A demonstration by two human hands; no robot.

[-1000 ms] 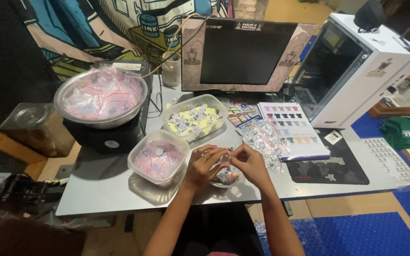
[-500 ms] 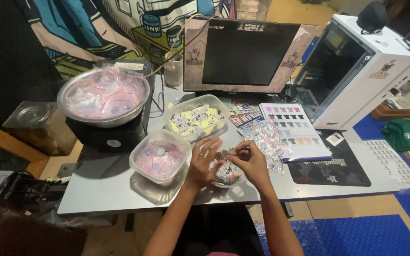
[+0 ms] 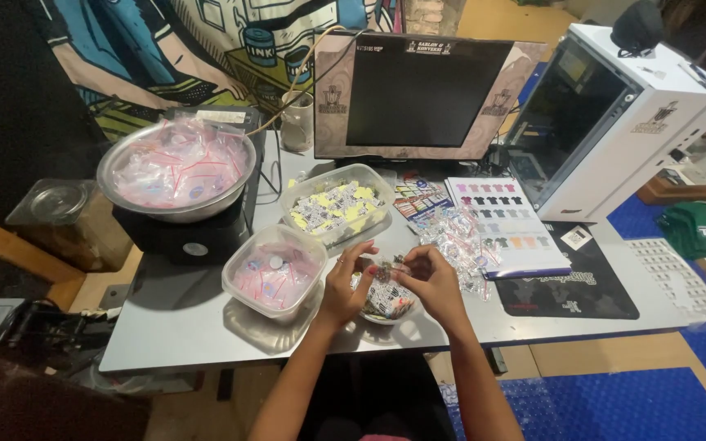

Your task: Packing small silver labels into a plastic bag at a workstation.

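My left hand (image 3: 343,287) and my right hand (image 3: 432,283) meet over a small bowl (image 3: 388,304) of tiny printed pieces at the table's near edge. Between the fingertips of both hands I pinch a small clear plastic packet (image 3: 387,267). To the left of my left hand stands a clear tub (image 3: 274,270) of pink-and-white packets. Behind it is a second clear tub (image 3: 337,204) with yellow and white printed labels. A loose heap of empty clear packets (image 3: 457,237) lies just beyond my right hand.
A steel bowl (image 3: 176,170) of filled packets sits on a black box at the left. A dark monitor (image 3: 417,94), a white computer case (image 3: 627,114), a colour chart sheet (image 3: 502,222) and a black mouse mat (image 3: 572,286) fill the grey table's (image 3: 181,331) back and right.
My hands stay over the small bowl, the fingers shifting slightly on the packet. The view has tilted a little.
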